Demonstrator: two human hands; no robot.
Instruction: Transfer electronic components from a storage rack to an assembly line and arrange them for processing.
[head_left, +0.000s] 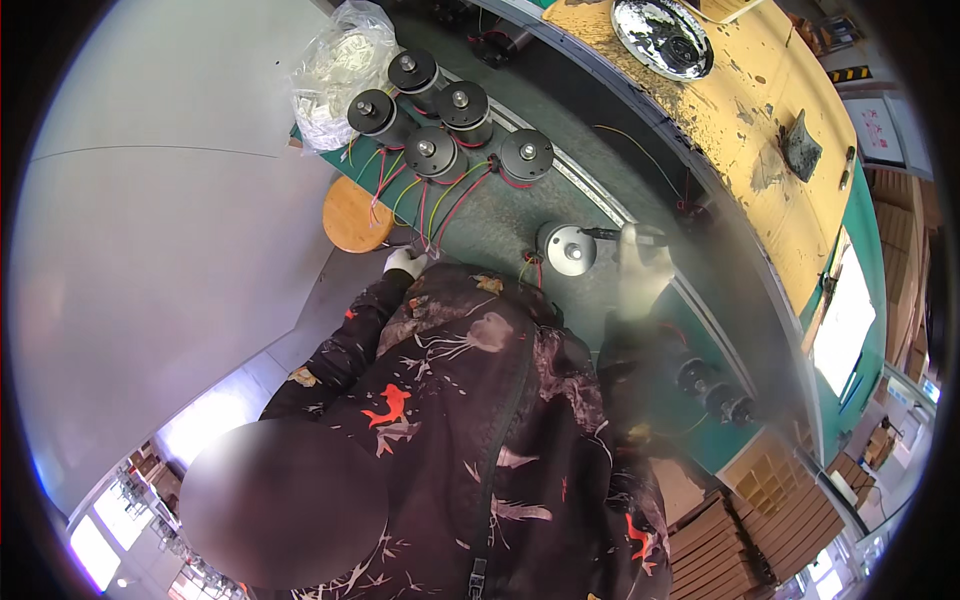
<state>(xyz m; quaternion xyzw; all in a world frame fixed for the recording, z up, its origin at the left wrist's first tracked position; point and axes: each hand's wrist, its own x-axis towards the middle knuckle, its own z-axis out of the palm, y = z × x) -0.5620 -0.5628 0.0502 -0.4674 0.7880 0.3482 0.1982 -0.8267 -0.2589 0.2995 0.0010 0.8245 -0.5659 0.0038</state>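
Note:
My right hand, in a white glove and blurred, grips a slim, dark brush-like tool. Its tip is at the edge of a motor with a bare silver top face and a central shaft; I cannot tell whether they touch. Red and yellow wires come out beside that motor. My left hand, also gloved in white, is at the near edge of the green bench with its fingers curled by wire ends; what lies between them is too small to make out.
Several black-topped motors stand at the back left beside a clear plastic bag. A metal rail crosses the bench. Past it lies a paint-stained yellow board with a black-smeared plate. A wooden stool stands at left.

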